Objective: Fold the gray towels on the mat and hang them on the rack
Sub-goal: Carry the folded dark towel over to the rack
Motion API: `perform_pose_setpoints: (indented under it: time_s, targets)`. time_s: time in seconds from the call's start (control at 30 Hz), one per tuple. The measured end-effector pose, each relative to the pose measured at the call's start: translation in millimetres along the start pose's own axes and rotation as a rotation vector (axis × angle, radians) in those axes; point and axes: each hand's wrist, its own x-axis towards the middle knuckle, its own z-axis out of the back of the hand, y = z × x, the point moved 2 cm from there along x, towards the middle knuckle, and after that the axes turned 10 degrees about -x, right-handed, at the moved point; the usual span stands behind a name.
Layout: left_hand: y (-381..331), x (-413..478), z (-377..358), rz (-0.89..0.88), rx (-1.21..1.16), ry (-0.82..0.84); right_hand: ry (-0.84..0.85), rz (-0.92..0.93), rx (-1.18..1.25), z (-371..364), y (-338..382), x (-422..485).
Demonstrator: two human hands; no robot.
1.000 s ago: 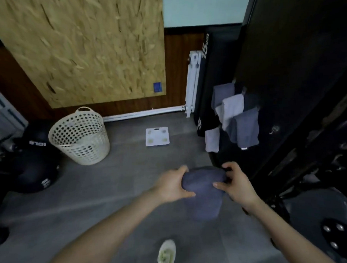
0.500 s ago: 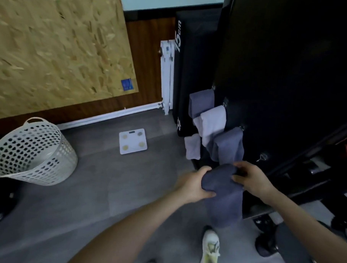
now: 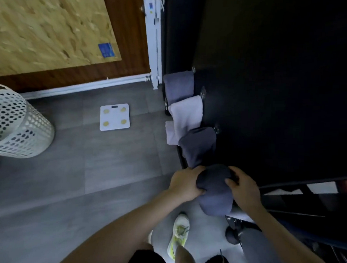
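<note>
This looks like the hanging step. The left hand and the right hand both hold the folded gray towel, with fingers curled around its top, one hand on each side. The rest of it droops below the hands. Just above them, other towels already hang on the rack. Next, I think, the towel must go over a free bar near the hands. Far to their left, a white scale and a basket sit on the gray floor.

We see a gray floor with a white scale and a white basket on it. A wood board is on the brown wall.
</note>
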Motion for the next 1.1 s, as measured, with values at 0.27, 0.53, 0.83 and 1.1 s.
perform_pose_setpoints:
  time_s: [0.27,0.53,0.83,1.1]
  targets:
    - [-5.6,34.1,1.6,0.063,-0.257,-0.024,-0.240,-0.099,-0.169,-10.4,7.3,-0.3]
    - [1.5,47.0,-6.1,0.061,-0.419,-0.094,-0.356,-0.087,-0.056,-20.5,-1.4,-2.9]
    - [5.3,55.8,-26.6,0.117,-0.502,-0.189,-0.555,0.059,-0.598,-22.7,-5.6,-4.1]
    - [1.7,59.7,-32.9,0.107,-0.445,-0.233,-0.590,0.340,-0.455,-40.4,-5.0,-13.0]
